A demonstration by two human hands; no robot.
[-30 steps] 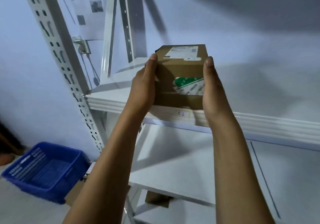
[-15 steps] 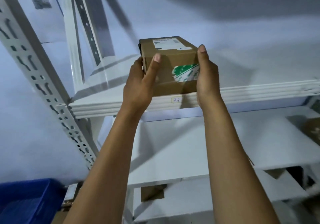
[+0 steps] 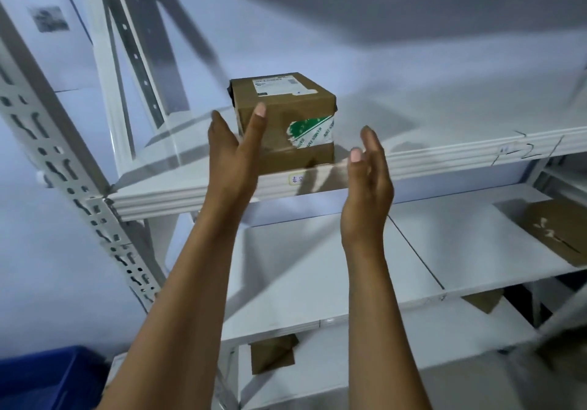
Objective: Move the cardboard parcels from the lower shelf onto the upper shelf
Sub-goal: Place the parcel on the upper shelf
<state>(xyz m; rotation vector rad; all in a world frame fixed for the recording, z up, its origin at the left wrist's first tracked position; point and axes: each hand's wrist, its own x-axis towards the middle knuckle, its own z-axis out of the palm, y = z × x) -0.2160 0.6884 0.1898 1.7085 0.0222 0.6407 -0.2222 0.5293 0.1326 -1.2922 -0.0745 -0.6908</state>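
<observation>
A brown cardboard parcel (image 3: 286, 117) with a white label on top and torn green-and-white tape on its front rests on the upper white shelf (image 3: 444, 155), near its front edge. My left hand (image 3: 235, 158) is raised in front of the parcel's left side, fingers spread; whether the thumb touches the box I cannot tell. My right hand (image 3: 368, 174) is off the parcel, open, to its lower right. Another flat cardboard parcel (image 3: 556, 231) lies on the lower shelf (image 3: 317, 266) at the right.
A perforated white upright (image 3: 63, 168) stands at the left. A blue crate (image 3: 41, 378) sits at the bottom left. Pieces of cardboard (image 3: 273, 352) show below the lower shelf. A white wall is behind the rack.
Both hands held the parcel before; now it sits on the upper shelf and my hands have opened and drawn back from it. The view has shifted right.
</observation>
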